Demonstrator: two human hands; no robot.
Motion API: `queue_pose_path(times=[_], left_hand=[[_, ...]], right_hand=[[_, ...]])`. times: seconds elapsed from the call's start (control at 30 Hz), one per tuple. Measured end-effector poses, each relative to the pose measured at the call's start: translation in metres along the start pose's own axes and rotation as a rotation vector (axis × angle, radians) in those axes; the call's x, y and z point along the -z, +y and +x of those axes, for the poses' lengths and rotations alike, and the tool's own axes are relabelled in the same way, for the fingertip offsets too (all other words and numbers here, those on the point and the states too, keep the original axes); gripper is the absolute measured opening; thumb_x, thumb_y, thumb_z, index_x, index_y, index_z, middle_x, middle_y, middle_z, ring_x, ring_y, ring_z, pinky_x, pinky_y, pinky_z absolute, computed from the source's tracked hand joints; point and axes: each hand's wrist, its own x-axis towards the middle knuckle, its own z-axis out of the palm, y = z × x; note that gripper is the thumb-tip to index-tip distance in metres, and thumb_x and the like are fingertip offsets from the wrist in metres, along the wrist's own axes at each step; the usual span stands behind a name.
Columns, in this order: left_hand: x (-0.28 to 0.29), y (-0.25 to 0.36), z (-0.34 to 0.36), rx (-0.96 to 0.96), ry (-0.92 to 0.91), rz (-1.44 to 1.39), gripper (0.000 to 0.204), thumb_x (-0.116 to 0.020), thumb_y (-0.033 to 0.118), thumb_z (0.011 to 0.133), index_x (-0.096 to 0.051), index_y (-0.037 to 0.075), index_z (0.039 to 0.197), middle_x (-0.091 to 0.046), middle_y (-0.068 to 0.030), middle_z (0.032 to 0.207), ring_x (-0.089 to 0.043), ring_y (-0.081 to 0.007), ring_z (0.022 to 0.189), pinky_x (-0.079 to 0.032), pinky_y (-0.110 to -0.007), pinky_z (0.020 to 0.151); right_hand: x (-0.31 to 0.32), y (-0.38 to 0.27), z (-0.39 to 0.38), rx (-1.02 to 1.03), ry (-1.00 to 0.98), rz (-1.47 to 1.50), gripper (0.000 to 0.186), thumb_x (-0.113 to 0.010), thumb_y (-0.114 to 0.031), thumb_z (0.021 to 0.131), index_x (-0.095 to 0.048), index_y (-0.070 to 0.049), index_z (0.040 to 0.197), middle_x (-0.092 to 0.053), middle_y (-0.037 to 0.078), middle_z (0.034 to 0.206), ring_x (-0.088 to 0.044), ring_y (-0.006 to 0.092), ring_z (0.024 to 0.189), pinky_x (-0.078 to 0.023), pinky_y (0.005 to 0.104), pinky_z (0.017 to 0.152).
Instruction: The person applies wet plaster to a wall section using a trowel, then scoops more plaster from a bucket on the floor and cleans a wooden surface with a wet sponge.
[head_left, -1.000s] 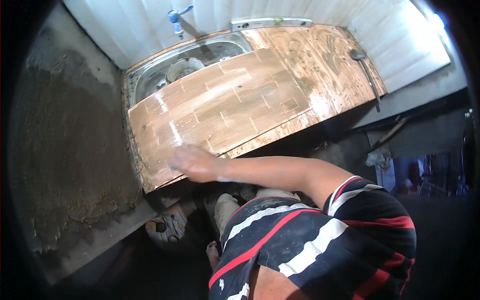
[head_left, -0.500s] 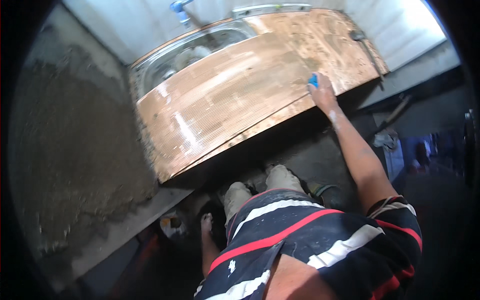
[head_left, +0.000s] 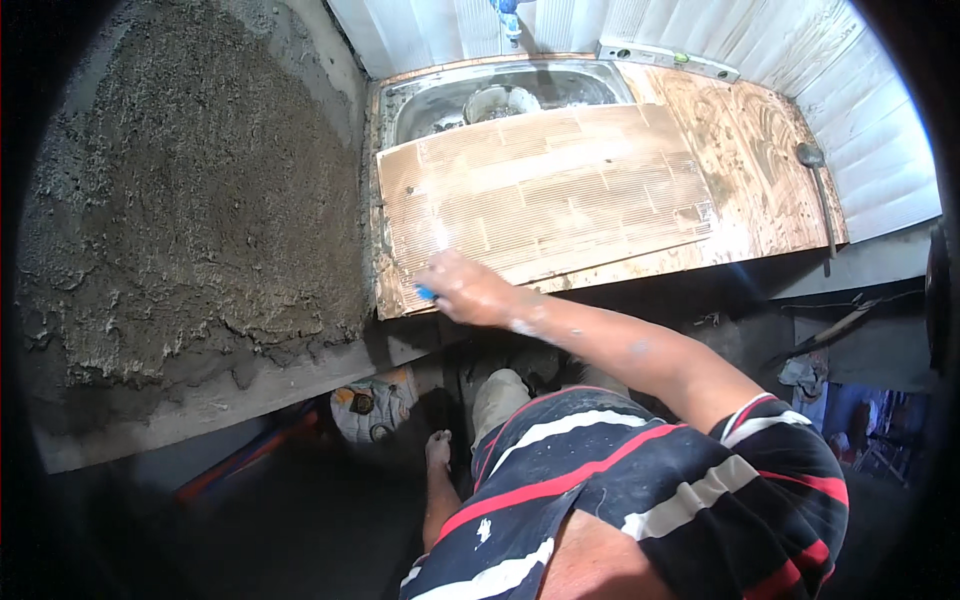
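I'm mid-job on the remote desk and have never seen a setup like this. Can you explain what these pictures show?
There is no machine: these are a person's bare hands, seen from above by the left of two fisheye cameras worn on the head, so straight edges bend.

The right hand holds a small blue object, mostly hidden by the fingers, at the near left corner of a ribbed brown panel. The left hand hangs low; its grip is unclear.

The panel lies on a wooden top, covering the near part of a metal sink. A spirit level sits along the back; a long-handled tool lies at the right.
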Motion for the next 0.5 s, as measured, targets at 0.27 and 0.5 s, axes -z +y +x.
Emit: queue_pose_path(times=[0.27, 0.5], left_hand=[[-0.032, -0.066, -0.047, 0.147, 0.056, -0.247, 0.025, -0.067, 0.027, 0.091, -0.066, 0.009, 0.108, -0.066, -0.0043, 0.085, -0.062, -0.0155, 0.067, -0.051, -0.034, 0.059], [-0.053, -0.051, -0.094, 0.270, 0.062, -0.506, 0.010, -0.061, 0.021, 0.095, -0.060, 0.012, 0.101, -0.057, 0.0007, 0.074, -0.055, -0.0111, 0.057, -0.043, -0.027, 0.045]], right_hand=[[0.038, 0.053, 0.053, 0.032, 0.006, 0.062, 0.032, -0.065, -0.005, 0.076, -0.062, -0.005, 0.108, -0.061, 0.016, 0.096, -0.057, 0.0372, 0.095, -0.047, 0.0456, 0.088], [0.053, 0.087, 0.101, 0.072, -0.244, 0.158, 0.034, -0.070, -0.011, 0.078, -0.065, -0.007, 0.111, -0.064, 0.015, 0.101, -0.061, 0.0327, 0.099, -0.049, 0.0403, 0.090]])
